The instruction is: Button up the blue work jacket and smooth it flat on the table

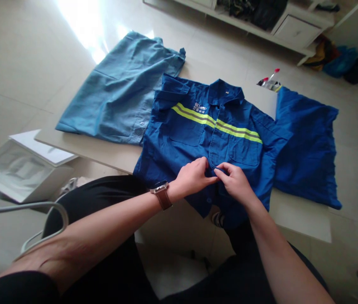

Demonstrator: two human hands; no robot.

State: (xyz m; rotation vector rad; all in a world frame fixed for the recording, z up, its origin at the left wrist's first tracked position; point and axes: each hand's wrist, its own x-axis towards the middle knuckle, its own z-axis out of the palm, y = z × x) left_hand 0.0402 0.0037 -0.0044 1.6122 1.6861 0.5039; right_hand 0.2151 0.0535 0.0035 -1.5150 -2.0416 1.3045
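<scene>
A dark blue work shirt [194, 139] with yellow-green reflective stripes lies face up on a low pale table [103, 152], its hem hanging over the near edge. My left hand [193, 177] and my right hand [234, 179] meet at the shirt's front placket near the lower middle. Both hands are closed in a pinch on the placket fabric. A brown-strapped watch [161, 193] sits on my left wrist.
A lighter blue garment [122, 93] lies at the table's left, a dark blue one [308, 143] drapes off its right side. Small bottles [269, 82] stand at the far edge. A white box [20, 166] sits on the floor at left, shelving [293, 29] behind.
</scene>
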